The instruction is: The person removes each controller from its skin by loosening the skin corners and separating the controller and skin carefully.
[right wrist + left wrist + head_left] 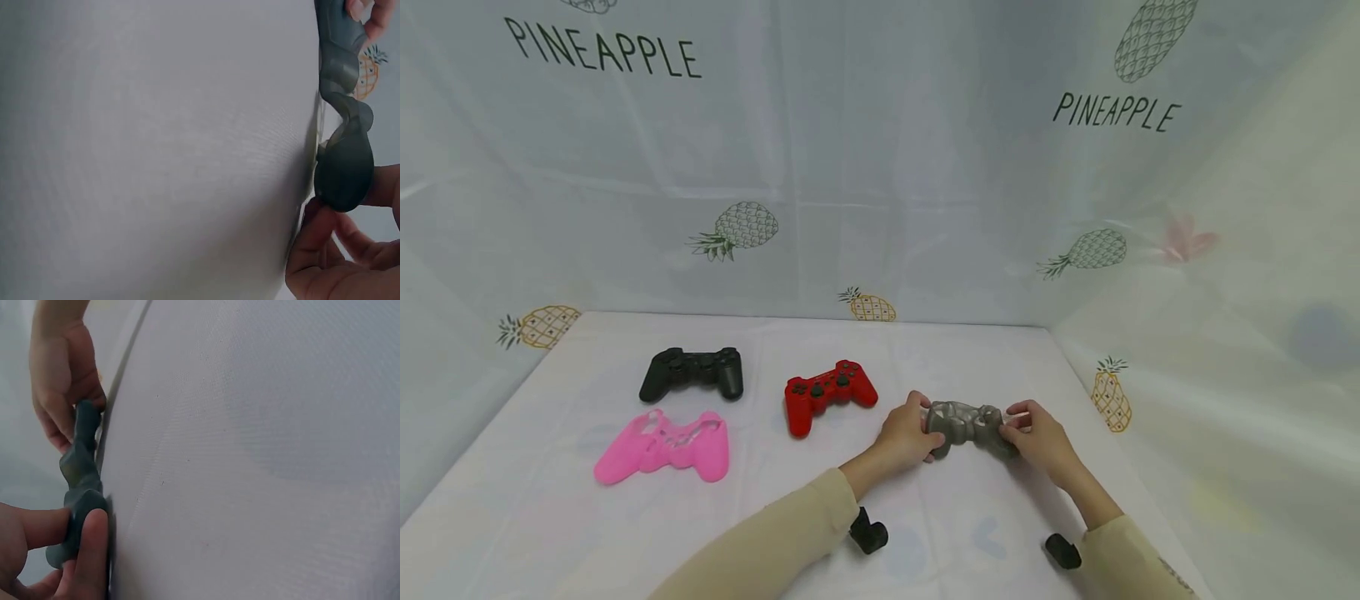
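A dark grey-green silicone controller cover [967,421] lies low over the right part of the table, held between both hands. My left hand [904,433] pinches its left end, thumb on the near side. At the other end, my right hand [1040,439] grips the right side between thumb and fingers. The left wrist view shows the cover [81,478] edge-on, bent and hollow-looking, with the left hand [78,556] on the near grip. In the right wrist view, the right hand [344,256] has its fingertips at the tip of the cover's rounded grip [344,169].
Left of the hands lies a red game controller [829,393]. Farther left are a black controller [692,372] and, nearer, a pink silicone controller cover [666,448]. A pineapple-print sheet [910,167] hangs behind the white table [760,533]. Black wrist devices [869,533] sit below the forearms.
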{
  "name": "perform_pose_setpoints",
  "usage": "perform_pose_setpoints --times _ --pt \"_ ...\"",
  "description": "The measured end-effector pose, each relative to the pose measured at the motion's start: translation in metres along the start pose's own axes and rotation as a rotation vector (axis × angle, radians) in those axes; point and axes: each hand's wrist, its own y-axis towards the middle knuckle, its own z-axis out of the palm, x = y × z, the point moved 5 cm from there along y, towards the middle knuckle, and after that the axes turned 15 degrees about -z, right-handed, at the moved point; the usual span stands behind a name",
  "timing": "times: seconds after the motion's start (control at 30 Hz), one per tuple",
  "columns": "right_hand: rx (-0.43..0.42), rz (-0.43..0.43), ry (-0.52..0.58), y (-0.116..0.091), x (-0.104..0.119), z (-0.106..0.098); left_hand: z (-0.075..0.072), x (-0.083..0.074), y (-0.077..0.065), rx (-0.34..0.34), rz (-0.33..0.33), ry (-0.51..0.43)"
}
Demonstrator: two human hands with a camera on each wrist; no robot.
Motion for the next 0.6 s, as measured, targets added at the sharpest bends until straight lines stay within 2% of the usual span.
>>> perform_pose_setpoints --times 0.1,0.27,0.37,0.5,0.6 --pt "-0.053 0.017 0.008 0.002 -0.001 -0.005 0.001 0.001 0.001 -0.005 0.015 -0.016" --pt "-0.155 0.043 0.011 0.006 0.0 -0.008 -0.001 0.002 0.0 -0.058 0.046 -0.006" --pt "-0.136 0.041 0.011 0.007 0.002 -0.005 -0.003 0.001 0.0 -0.05 0.035 -0.008" --pt "-0.063 0.045 0.014 0.005 0.001 0.0 -0.005 0.0 0.0 -0.015 0.008 -0.019" --pt "-0.015 0.056 0.017 0.004 -0.001 0.001 -0.01 0.001 0.0 -0.014 -0.007 -0.002"
